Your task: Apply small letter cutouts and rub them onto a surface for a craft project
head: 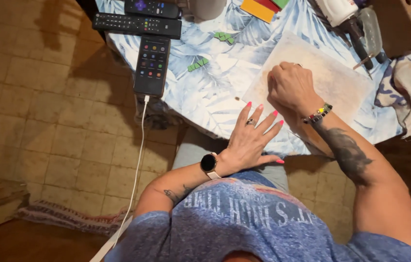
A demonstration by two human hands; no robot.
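Right of centre in the frame, the board (331, 77), pale and stained, lies flat on the leaf-print tablecloth (205, 92). The right hand (290, 87) rests on the board's near left part, curled into a closed fist; whether it pinches something small I cannot tell from this angle. The left hand (251, 138) lies flat at the table's near edge, fingers spread wide, holding nothing. Pressing well here likely means keeping that flat hand planted so board and cloth do not slide. Upper left lie a phone (151, 65) on a white cable (137, 160) and two remotes (137, 24).
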